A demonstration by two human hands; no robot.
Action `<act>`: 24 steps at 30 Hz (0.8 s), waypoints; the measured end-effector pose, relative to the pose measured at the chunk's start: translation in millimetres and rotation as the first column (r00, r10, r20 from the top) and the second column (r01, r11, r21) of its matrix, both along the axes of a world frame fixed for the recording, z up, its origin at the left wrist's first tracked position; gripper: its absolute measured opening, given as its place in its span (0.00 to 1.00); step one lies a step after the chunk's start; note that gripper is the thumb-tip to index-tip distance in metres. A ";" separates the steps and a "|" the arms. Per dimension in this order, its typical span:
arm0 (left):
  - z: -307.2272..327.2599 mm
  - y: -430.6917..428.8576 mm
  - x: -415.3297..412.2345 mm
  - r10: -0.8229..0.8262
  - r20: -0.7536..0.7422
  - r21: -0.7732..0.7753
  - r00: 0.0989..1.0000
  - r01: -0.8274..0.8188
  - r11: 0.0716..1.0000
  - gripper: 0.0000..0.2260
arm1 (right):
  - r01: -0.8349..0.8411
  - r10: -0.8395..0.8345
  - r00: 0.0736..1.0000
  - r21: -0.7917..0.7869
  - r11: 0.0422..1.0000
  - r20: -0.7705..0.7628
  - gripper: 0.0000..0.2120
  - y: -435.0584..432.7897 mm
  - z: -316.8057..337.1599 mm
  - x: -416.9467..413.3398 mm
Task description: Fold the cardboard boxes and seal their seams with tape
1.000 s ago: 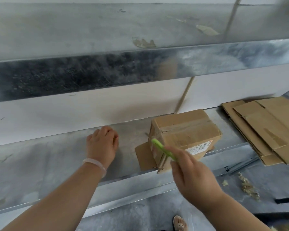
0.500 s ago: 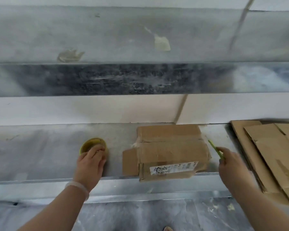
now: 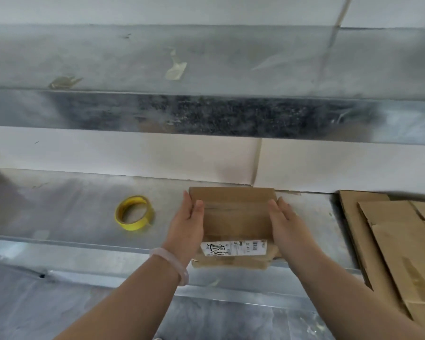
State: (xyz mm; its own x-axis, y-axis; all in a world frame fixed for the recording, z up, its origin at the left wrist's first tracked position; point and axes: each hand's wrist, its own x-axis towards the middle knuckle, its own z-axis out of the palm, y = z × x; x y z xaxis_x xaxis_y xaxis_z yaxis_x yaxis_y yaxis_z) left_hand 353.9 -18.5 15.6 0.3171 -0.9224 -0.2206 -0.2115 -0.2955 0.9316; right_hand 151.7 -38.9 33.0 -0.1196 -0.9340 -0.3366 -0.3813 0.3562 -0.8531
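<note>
A small folded cardboard box (image 3: 236, 217) with a white printed label on its front face stands at the front edge of the metal shelf (image 3: 66, 207). My left hand (image 3: 187, 224) presses flat against its left side, thumb lying on top. My right hand (image 3: 288, 223) presses flat against its right side, fingers straight. A yellow tape roll (image 3: 134, 213) lies flat on the shelf, left of the box and apart from my left hand. The green cutter is not in sight.
A stack of flattened cardboard sheets (image 3: 390, 244) lies on the shelf at the right. A second metal shelf (image 3: 206, 114) overhangs above. The white wall (image 3: 133, 155) closes the back. Grey floor shows below the shelf edge.
My left hand left the tape roll and moved right onto the box's left side. My right hand, which held a green cutter, now lies on the box's right side without it.
</note>
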 end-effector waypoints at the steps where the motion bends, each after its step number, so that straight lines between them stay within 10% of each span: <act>1: -1.3 0.0 -3.9 -0.004 -0.005 0.025 1.000 0.004 1.000 0.26 | -0.022 0.022 1.000 0.051 0.998 0.000 0.30 -0.8 2.9 5.3; 9: 3.7 -24.4 -11.8 0.087 0.292 0.152 0.953 -0.135 0.979 0.33 | 0.075 -0.071 0.988 0.021 0.997 -0.134 0.31 -19.8 0.9 18.3; 18: -5.6 -17.9 -6.3 0.056 0.311 0.012 0.949 -0.063 0.998 0.12 | -0.028 0.018 0.990 -0.072 0.997 -0.142 0.18 -19.7 -16.7 10.2; 24: -3.7 -20.0 3.2 -0.067 0.122 0.142 0.990 0.049 0.989 0.25 | -0.148 0.130 0.973 0.082 0.986 0.189 0.26 -23.7 -19.7 -9.9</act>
State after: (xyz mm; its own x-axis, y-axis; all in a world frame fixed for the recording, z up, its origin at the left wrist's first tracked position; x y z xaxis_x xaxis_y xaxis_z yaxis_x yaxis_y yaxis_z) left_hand 357.1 -38.5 11.8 0.2972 -0.9035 -0.3088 -0.3452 -0.4032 0.8475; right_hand 141.8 -62.6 13.2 0.0808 -0.8997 -0.4289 -0.2737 0.3937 -0.8775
